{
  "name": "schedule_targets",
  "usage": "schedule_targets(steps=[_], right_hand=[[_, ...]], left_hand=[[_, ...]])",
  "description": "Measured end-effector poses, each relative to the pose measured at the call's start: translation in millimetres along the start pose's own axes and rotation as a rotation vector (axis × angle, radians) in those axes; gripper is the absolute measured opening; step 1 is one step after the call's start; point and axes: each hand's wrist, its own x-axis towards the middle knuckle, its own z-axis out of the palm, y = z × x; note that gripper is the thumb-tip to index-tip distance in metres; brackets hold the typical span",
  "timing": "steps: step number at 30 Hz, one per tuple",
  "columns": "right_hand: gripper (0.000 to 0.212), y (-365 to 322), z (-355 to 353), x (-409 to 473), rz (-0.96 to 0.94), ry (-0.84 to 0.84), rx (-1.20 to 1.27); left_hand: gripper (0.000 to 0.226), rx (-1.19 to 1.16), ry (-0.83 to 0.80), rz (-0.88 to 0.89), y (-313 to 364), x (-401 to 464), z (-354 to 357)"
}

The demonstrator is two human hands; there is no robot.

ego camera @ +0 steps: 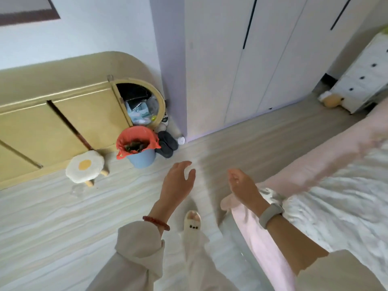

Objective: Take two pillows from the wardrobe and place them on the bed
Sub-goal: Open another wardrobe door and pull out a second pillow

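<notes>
Both hands hung empty over the floor, the left hand (pixel 178 181) with fingers spread, the right hand (pixel 241 183) loosely curled and holding nothing. The wardrobe (pixel 262 70) stood ahead with doors closed, no pillows visible, and the bed (pixel 315 177) lay just beside the right hand.

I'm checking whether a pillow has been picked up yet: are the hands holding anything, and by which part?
Nothing is held. The left hand and right hand are both open and empty above the floor; the wardrobe doors are shut.
</notes>
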Motion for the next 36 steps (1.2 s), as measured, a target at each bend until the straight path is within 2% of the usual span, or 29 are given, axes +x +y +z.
schedule_targets(steps=[6, 11, 15, 23, 28, 36], right_hand=[[0.029, -24.6, -42.7, 178.6, 0.113, 0.067, 0.071], [0.029, -44.5, -93.1, 286.0, 0.165, 0.121, 0.121], [0.030, -40.1, -143.3, 364.4, 0.219, 0.212, 0.210], [0.030, 18.9, -263.7, 536.0, 0.394, 0.400, 0.224], [0.029, 57.1, -355.2, 615.4, 0.511, 0.488, 0.253], [0.030, 146.3, -510.1, 679.7, 0.619, 0.716, 0.333]], left_hand=[[0.033, 0.051, -0.122, 0.090, 51.8, 198.7, 5.8], [0.033, 0.064, -0.181, 0.157, 103.3, 331.5, 13.0], [0.033, 0.103, -0.244, 0.270, 153.9, 430.1, 45.9], [0.031, 0.035, -0.423, 0.421, 273.3, 604.7, 164.5], [0.033, 0.053, -0.543, 0.556, 373.1, 714.5, 246.5], [0.034, 0.096, -0.733, 0.834, 548.7, 786.3, 405.5]])
